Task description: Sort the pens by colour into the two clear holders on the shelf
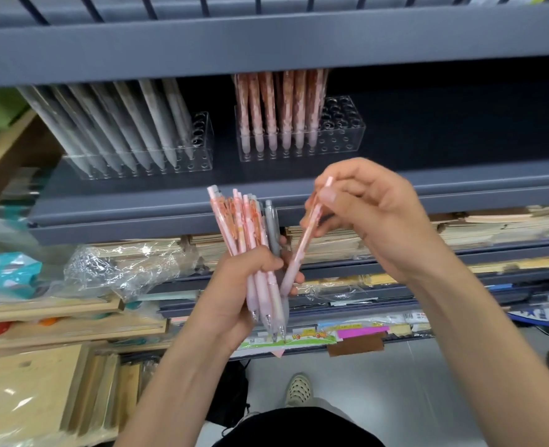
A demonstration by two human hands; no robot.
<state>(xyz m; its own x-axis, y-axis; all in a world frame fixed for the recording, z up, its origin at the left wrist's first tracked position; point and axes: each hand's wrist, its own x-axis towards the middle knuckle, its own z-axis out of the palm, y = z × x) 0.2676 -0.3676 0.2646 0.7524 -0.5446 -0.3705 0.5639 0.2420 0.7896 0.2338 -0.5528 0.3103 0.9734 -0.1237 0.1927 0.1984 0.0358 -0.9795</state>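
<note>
I see the left hand (244, 285) below the shelf (299, 191). Its fingers (266, 258) are wrapped around a bundle (244, 227) of pens, with the tips pointing down. Most of these pens are pink, and one grey pen (271, 227) stands at the right side of the bundle.

The right hand (373, 221) pinches one pink pen (302, 250) near its top end, with the fingers clamped on the barrel. This pen is tilted, and its lower end touches the left hand just beside the bundle. I cannot tell if the left hand also grips it.

On the shelf, the left holder (199, 156) carries grey pens and the right holder (344, 130) carries pink ones. Both have free holes at their right side.

I judge the pen to be light, stiff and smooth, so it can slip or turn in a loose pinch. The upper part of the barrel is a good place to hold, because the tip must go first into a hole. The holes look narrow, so the pen should be nearly upright when it goes in. I think the holder is also light, and a push from the side could move it.
</note>
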